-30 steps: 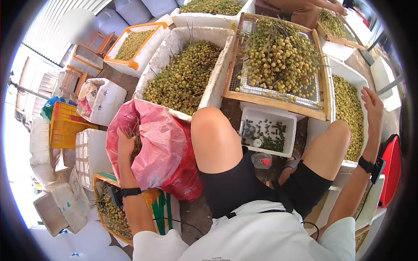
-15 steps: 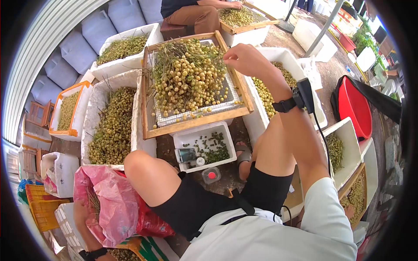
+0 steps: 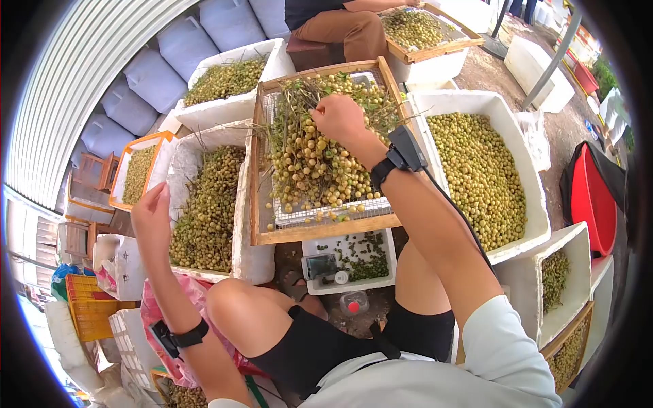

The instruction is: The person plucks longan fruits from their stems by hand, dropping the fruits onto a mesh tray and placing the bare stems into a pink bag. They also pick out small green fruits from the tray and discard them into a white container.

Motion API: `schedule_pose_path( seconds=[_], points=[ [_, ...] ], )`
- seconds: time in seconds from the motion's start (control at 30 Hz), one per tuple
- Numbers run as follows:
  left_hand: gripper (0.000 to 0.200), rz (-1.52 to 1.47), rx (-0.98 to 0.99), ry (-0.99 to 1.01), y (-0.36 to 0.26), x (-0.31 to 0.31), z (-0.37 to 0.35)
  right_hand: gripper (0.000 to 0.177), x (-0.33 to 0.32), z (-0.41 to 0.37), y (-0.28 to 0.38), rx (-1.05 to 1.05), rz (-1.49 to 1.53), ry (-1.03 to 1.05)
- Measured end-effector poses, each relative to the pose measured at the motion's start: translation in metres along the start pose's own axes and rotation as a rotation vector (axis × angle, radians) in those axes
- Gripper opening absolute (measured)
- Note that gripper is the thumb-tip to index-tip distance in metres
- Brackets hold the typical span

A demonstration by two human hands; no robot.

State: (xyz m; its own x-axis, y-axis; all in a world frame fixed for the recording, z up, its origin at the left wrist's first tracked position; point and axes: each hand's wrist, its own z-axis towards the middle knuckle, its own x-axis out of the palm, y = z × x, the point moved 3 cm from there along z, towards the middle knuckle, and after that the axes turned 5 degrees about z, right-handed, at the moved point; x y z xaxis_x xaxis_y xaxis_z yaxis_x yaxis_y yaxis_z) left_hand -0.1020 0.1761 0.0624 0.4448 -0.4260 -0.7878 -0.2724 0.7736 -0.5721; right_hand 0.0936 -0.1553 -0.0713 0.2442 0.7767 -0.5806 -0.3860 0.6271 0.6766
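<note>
A heaped pile of small round yellow-green fruit on thin stems (image 3: 306, 163) lies on a wood-framed wire mesh screen (image 3: 326, 232). Over the upper part of the pile is my right hand (image 3: 342, 119), its fingers closed at the stems; the exact fingertip hold is partly hidden. My left hand (image 3: 152, 216) is raised at the left, beside a white foam box (image 3: 178, 160) of stemmed fruit. Its fingers are drawn together, with nothing visible in them. Below that arm lies a pink plastic bag (image 3: 163, 347), partly hidden by the forearm.
A foam box of loose fruit (image 3: 476, 177) stands right of the screen. Below the screen, a white tray (image 3: 354, 285) holds green bits and a phone (image 3: 320, 266). A clear red-capped container (image 3: 353, 304) sits between my legs. Another person (image 3: 340, 37) sits beyond, near a second screen (image 3: 435, 47).
My left hand has risen from the pink bag towards the foam box. My right hand has moved left from the screen's right edge onto the pile. The view has shifted.
</note>
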Motion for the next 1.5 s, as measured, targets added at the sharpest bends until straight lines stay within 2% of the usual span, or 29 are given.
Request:
schedule_pose_path(
  seconds=[0.07, 0.17, 0.2, 0.3, 0.37, 0.43, 0.47, 0.57, 0.6, 0.67, 0.7, 0.73, 0.83, 0.9, 0.97, 1.0, 1.1, 1.13, 1.2, 1.23, 1.3, 1.37, 1.43, 1.5],
  points=[
    [0.039, -0.201, 0.075, 0.199, -0.047, 0.058, 0.021, 0.020, 0.023, 0.006, 0.001, 0.046, -0.076, 0.038],
    [0.042, -0.046, 0.268, 0.367, -0.092, 0.145, 0.035, 0.019, 0.038, 0.009, 0.004, -0.003, -0.166, -0.054],
    [0.045, -0.023, 0.265, 0.393, -0.101, 0.166, 0.031, 0.019, 0.037, 0.013, 0.006, 0.058, -0.163, 0.021],
    [0.046, 0.143, 0.402, 0.296, -0.091, 0.230, 0.032, 0.024, 0.029, 0.021, 0.014, 0.127, -0.073, 0.155],
    [0.043, 0.105, 0.351, 0.329, -0.088, 0.245, 0.047, 0.029, 0.028, 0.019, 0.026, -0.010, -0.127, 0.093],
    [0.040, 0.073, 0.307, 0.329, -0.098, 0.242, 0.056, 0.030, 0.028, 0.015, 0.035, -0.197, -0.183, 0.056],
    [0.039, 0.063, 0.286, 0.312, -0.105, 0.235, 0.059, 0.046, 0.026, 0.010, 0.038, -0.262, -0.226, 0.136],
    [0.031, -0.020, 0.333, 0.212, -0.100, 0.230, 0.073, 0.062, 0.031, 0.003, 0.039, -0.416, -0.244, -0.003],
    [0.031, -0.047, 0.328, 0.182, -0.099, 0.223, 0.073, 0.071, 0.030, 0.004, 0.042, -0.419, -0.166, -0.005],
    [0.029, -0.132, 0.359, 0.160, -0.098, 0.206, 0.076, 0.071, 0.026, 0.007, 0.048, -0.393, -0.011, -0.061],
    [0.027, -0.211, 0.294, 0.184, -0.099, 0.198, 0.076, 0.071, 0.022, 0.009, 0.053, -0.379, 0.068, -0.089],
    [0.025, -0.289, 0.228, 0.208, -0.102, 0.188, 0.073, 0.065, 0.017, 0.012, 0.057, -0.347, 0.167, -0.118],
    [0.023, -0.492, 0.063, 0.277, -0.109, 0.165, 0.062, 0.056, 0.010, 0.021, 0.050, -0.113, 0.453, -0.033],
    [0.023, -0.532, 0.000, 0.295, -0.110, 0.158, 0.059, 0.052, -0.001, 0.019, 0.051, -0.194, 0.371, -0.109],
    [0.022, -0.440, 0.081, 0.189, -0.110, 0.147, 0.056, 0.054, -0.015, 0.016, 0.055, -0.348, 0.191, -0.175],
    [0.022, -0.395, 0.121, 0.135, -0.112, 0.141, 0.051, 0.055, -0.017, 0.014, 0.057, -0.347, 0.173, -0.141],
    [0.020, -0.331, 0.346, 0.111, -0.123, 0.131, 0.028, 0.060, -0.014, 0.005, 0.067, -0.514, 0.091, -0.125],
    [0.018, -0.300, 0.408, 0.118, -0.126, 0.128, 0.020, 0.045, -0.010, 0.002, 0.072, -0.552, 0.095, -0.171],
    [0.015, -0.253, 0.539, 0.139, -0.134, 0.126, 0.003, 0.034, -0.002, 0.007, 0.069, -0.565, 0.103, -0.175],
    [0.014, -0.310, 0.532, 0.131, -0.136, 0.126, -0.001, 0.028, -0.001, 0.010, 0.066, -0.567, 0.093, -0.180],
    [0.013, -0.438, 0.491, 0.118, -0.135, 0.124, -0.005, 0.012, -0.005, 0.018, 0.060, -0.378, 0.230, -0.282],
    [0.012, -0.522, 0.465, 0.084, -0.133, 0.120, -0.004, 0.013, -0.012, 0.027, 0.046, -0.239, 0.299, -0.374],
    [0.010, -0.581, 0.410, 0.068, -0.126, 0.122, 0.000, 0.013, 0.002, 0.048, 0.004, 0.067, 0.510, -0.445],
    [0.010, -0.613, 0.364, 0.082, -0.123, 0.127, 0.005, 0.014, -0.005, 0.059, -0.019, 0.285, 1.086, -0.417]
  ],
)
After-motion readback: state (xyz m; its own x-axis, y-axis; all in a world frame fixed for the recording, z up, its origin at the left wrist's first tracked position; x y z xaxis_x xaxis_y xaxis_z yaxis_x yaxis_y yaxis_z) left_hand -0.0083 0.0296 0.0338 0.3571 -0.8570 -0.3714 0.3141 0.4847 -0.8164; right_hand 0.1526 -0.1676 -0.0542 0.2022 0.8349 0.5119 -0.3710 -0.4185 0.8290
